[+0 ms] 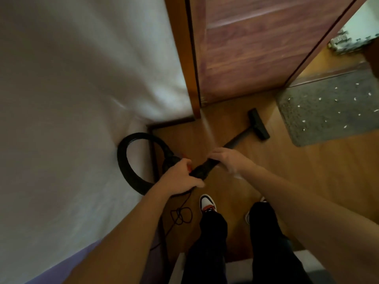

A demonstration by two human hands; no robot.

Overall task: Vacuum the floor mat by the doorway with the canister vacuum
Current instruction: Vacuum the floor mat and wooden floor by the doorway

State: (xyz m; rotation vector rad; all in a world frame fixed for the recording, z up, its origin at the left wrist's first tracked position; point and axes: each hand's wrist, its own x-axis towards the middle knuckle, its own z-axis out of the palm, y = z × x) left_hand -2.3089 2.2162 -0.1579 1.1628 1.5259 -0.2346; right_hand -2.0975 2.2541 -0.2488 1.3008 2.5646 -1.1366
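Grey white-flecked floor mat (328,111): at the doorway (336,60). Black T-shaped vacuum head (258,124): on floorboards (307,181) near the mat's left edge. Left hand (180,178), right hand (227,160): both grip its black wand (238,139), presumably to steer.

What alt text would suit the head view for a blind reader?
A person's left hand and right hand grip a black vacuum wand; its nozzle rests on the wooden floor, short of a grey mat flecked with white bits.
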